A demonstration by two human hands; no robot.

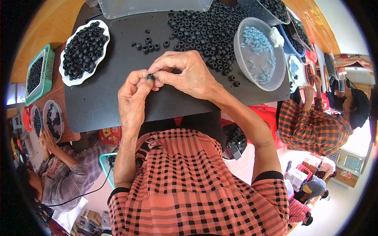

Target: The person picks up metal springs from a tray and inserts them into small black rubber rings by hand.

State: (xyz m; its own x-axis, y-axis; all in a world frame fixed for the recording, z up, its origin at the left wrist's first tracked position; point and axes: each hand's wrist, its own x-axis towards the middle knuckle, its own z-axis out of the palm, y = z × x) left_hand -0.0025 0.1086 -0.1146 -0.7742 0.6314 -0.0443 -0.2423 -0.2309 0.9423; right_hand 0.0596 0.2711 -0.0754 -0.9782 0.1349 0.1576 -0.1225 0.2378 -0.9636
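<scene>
You hold one small black ring-shaped rubber piece pinched between the fingertips of both hands, just above the near part of the black tabletop mat. Your left hand grips it from below with thumb and forefinger; your right hand closes over it from the other side, so the two hands meet on the piece.

Just beyond your hands lie a few loose black rings. Farther out, past your right hand, spreads a large heap of black rings, which looks like work still waiting. Beside it, to your right, stands a round clear plastic tub of small silvery metal parts, a good many left. Well off to your left sits a white scalloped dish piled with black rings; I cannot tell whether these are finished.
</scene>
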